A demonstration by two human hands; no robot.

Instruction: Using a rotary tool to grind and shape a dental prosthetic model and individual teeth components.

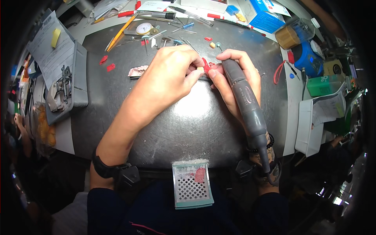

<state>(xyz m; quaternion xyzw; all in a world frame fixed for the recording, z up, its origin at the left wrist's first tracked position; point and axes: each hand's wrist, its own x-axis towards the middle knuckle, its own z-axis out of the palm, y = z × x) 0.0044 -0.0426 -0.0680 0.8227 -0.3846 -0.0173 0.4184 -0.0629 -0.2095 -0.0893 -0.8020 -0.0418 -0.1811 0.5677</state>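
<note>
My left hand [172,70] is closed, its fingertips pinching a small cream-coloured, tooth-like piece [200,69]. Against that piece sits a bright red bit [206,65] of wax-like material, between the fingertips of both hands. My right hand [252,72] is wrapped round a dark grey rotary handpiece [247,100], whose cord end runs back along my wrist. A small bur or wheel tip [218,45] shows at the handpiece's far end. Beside my left wrist lies a dental model [138,71] with a pinkish gum part. Fingers partly hide the dark edge of something beneath the pieces.
Pencils [122,32], burs, polishing wheels and a round dial [144,28] lie along the back. Red scraps [111,67] are at left, near a grey tray [80,78] with papers. A perforated dust grille [192,186] is at the front edge; a white bin [309,127] stands right.
</note>
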